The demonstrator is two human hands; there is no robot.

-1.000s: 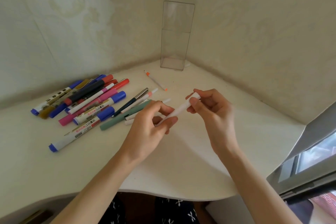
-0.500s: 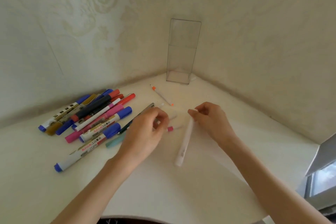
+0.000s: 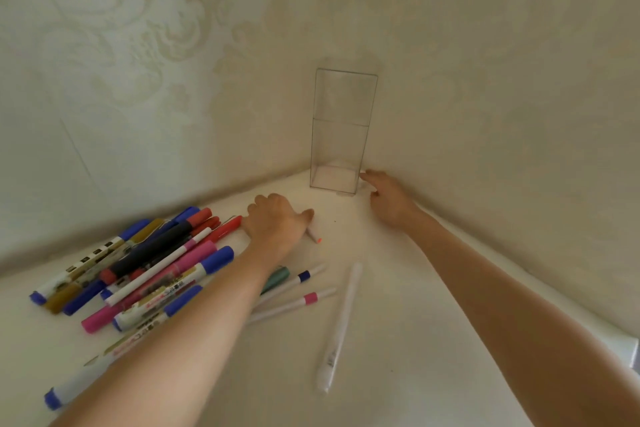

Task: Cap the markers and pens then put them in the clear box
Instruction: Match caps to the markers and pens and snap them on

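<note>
The tall clear box [image 3: 341, 135] stands upright in the corner of the white table [image 3: 398, 340]. My left hand [image 3: 277, 224] lies over a thin orange-tipped pen [image 3: 316, 238], fingers curled round it; only the tip shows. My right hand [image 3: 389, 199] reaches to the box's lower right corner with fingers stretched out, holding nothing. A white pen [image 3: 341, 322] lies loose on the table between my arms. A pile of coloured markers [image 3: 145, 267] lies at the left, with two thin pens [image 3: 301, 291] banded blue and pink beside it.
Patterned walls [image 3: 485, 80] close the corner behind and to the right of the box. A green pen [image 3: 280, 276] peeks out from under my left forearm. The table's right edge runs along the wall.
My right hand let go of the white pen, which now lies on the table, and moved to the box's base. My left hand went forward onto the orange-tipped pen.
</note>
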